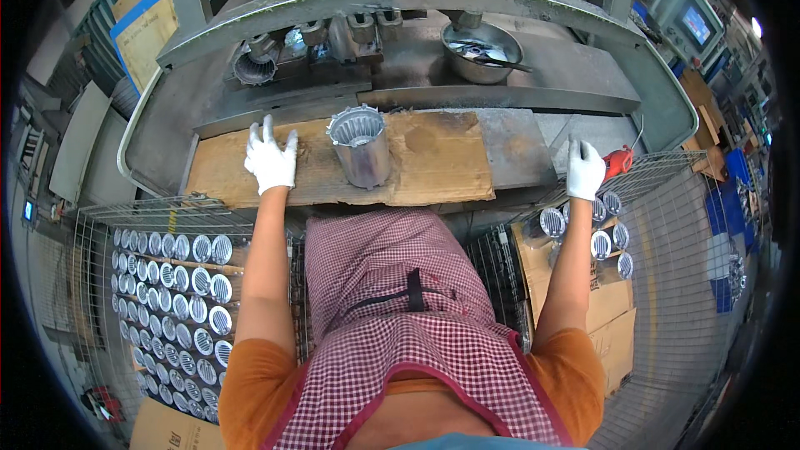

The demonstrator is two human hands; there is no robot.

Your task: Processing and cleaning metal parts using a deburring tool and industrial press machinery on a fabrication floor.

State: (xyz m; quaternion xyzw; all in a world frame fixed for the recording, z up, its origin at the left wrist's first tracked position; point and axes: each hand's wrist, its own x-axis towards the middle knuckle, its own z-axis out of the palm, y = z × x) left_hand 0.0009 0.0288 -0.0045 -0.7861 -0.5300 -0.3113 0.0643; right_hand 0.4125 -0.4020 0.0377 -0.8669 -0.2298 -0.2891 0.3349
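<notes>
A ribbed metal cylinder [364, 154], open and toothed at the top, stands on the brown cardboard [442, 158] in front of me. To its left, my left hand [271, 158], in a white glove, hovers over the cardboard with its fingers spread and holds nothing. At the bench's right end is my right hand [585, 170], also gloved in white, its fingers curled in. Whatever may be inside those fingers is too small to make out. A red object [617, 162] with a thin wire sits right beside that hand.
On the left, a wire cage [96, 233] holds many metal cylinders in rows. Several more cylinders [601, 245] stand on cardboard in the right cage. A metal bowl [482, 54] with a dark-handled tool rests on the machine bed; another ribbed cylinder [254, 65] lies at back left.
</notes>
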